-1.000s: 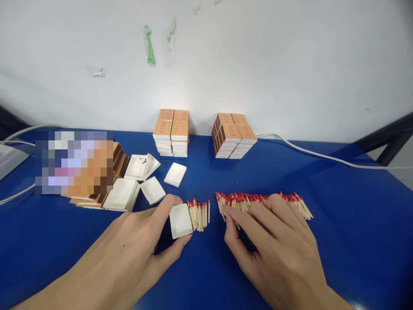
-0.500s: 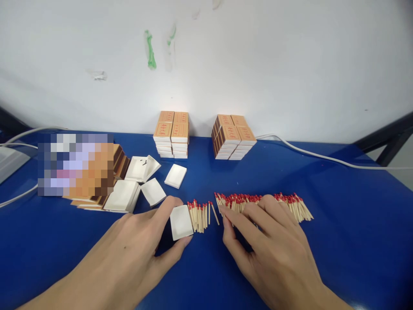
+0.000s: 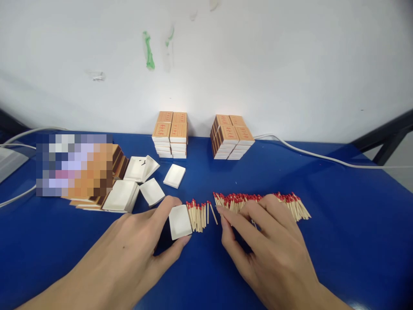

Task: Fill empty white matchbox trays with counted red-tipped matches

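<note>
My left hand (image 3: pixel 138 241) grips a small white matchbox tray (image 3: pixel 180 221) between thumb and fingers, tilted with its hollow side towards me. Against the tray's right edge lies a small group of red-headed matches (image 3: pixel 198 217). A single match (image 3: pixel 213 213) slants in the gap to the right of that group. My right hand (image 3: pixel 267 241) is over the long row of matches (image 3: pixel 300 207), its thumb and index fingertip pinched at the row's left end. Whatever those fingertips hold is hidden, and the hand covers the middle of the row.
Several white trays (image 3: pixel 152 192) lie at the left, one tray (image 3: pixel 174 176) apart. Beside them is a pile of matchbox sleeves (image 3: pixel 119 161), partly blurred out. Two stacks of matchboxes, left (image 3: pixel 170 133) and right (image 3: pixel 231 137), stand by the wall. A white cable (image 3: pixel 309 151) crosses the blue table (image 3: pixel 200 275).
</note>
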A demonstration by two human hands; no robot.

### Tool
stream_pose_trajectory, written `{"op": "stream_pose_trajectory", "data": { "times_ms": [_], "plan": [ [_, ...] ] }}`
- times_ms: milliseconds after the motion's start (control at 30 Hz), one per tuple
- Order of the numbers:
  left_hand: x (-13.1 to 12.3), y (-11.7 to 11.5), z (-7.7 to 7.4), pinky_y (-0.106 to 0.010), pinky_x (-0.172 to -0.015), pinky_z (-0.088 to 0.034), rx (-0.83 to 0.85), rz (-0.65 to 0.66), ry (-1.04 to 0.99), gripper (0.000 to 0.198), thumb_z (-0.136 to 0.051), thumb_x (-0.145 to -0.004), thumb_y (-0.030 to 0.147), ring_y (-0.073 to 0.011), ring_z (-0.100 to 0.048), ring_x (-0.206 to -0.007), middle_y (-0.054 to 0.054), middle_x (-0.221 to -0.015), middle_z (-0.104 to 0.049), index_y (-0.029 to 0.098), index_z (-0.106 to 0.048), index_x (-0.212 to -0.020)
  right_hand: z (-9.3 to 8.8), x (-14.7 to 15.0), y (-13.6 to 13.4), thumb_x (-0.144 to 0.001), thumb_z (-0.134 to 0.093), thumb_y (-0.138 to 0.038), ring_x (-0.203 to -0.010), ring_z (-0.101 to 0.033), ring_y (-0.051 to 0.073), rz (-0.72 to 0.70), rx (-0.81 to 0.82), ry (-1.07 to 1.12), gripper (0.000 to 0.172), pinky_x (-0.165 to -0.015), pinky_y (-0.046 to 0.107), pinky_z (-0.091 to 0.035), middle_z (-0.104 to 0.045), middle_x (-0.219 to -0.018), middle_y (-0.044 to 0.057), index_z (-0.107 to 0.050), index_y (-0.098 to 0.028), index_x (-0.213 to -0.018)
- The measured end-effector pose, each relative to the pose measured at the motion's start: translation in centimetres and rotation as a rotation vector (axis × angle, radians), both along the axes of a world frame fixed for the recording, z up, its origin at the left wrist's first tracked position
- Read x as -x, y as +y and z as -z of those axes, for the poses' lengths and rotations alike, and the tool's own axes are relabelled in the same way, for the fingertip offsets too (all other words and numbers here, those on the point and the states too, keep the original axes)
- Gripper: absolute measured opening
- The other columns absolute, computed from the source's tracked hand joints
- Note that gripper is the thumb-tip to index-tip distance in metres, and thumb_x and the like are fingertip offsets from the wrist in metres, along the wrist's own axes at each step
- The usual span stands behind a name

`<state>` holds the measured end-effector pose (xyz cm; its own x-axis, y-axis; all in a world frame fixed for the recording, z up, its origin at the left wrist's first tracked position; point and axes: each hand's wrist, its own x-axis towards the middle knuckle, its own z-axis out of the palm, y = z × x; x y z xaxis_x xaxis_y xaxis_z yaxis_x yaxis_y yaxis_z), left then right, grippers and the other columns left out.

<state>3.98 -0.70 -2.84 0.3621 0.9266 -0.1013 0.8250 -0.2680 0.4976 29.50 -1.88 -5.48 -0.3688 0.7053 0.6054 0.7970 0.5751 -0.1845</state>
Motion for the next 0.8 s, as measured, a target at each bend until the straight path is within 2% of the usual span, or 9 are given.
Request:
{"op": "stream_pose_trajectory", "data": {
  "times_ms": [267, 533, 700, 800],
  "plan": [
    [-0.02, -0.12, 0.0, -0.023, -0.047, -0.038, 0.024, 0.0, 0.015, 0.03, -0.059, -0.111, 0.052, -0.0133, -0.059, -0.048, 0.007, -0.073, -0.072, 0.032, -0.063, -0.133, 0.14, -0.02, -0.05, -0.109, -0.066, -0.008, -0.082, -0.05, 0.023, -0.004, 0.059, -0.023, 0.018, -0.077, 0.043, -0.043, -0.065, -0.086, 0.007, -0.084, -0.01, -0.112],
    [0.09, -0.26, -0.11, -0.023, -0.047, -0.038, 0.04, 0.005, -0.002, 0.024, -0.057, -0.111, 0.051, -0.0126, -0.058, -0.049, 0.007, -0.074, -0.071, 0.031, -0.063, -0.123, 0.14, -0.25, 0.07, -0.11, -0.065, -0.009, -0.084, -0.049, 0.023, 0.008, 0.061, -0.062, 0.02, -0.079, 0.043, -0.044, -0.066, -0.088, 0.007, -0.084, -0.008, -0.118],
    [0.2, -0.22, 0.13, -0.023, -0.048, -0.039, -0.002, 0.008, 0.017, 0.031, -0.06, -0.11, 0.052, -0.0136, -0.057, -0.046, 0.011, -0.062, -0.06, 0.032, -0.062, -0.135, -0.13, 0.02, -0.18, -0.108, -0.066, -0.005, -0.082, -0.048, 0.021, -0.061, 0.093, 0.046, 0.017, -0.08, 0.04, -0.046, -0.063, -0.083, 0.005, -0.082, -0.009, -0.104],
    [0.08, -0.07, 0.09, -0.023, -0.047, -0.039, -0.017, 0.016, 0.007, 0.03, -0.06, -0.111, 0.051, -0.0138, -0.057, -0.046, 0.01, -0.062, -0.06, 0.032, -0.063, -0.133, -0.03, -0.08, -0.23, -0.108, -0.066, -0.005, -0.084, -0.049, 0.022, -0.046, 0.066, 0.03, 0.018, -0.08, 0.042, -0.045, -0.065, -0.086, 0.007, -0.083, -0.006, -0.114]
  ]
}}
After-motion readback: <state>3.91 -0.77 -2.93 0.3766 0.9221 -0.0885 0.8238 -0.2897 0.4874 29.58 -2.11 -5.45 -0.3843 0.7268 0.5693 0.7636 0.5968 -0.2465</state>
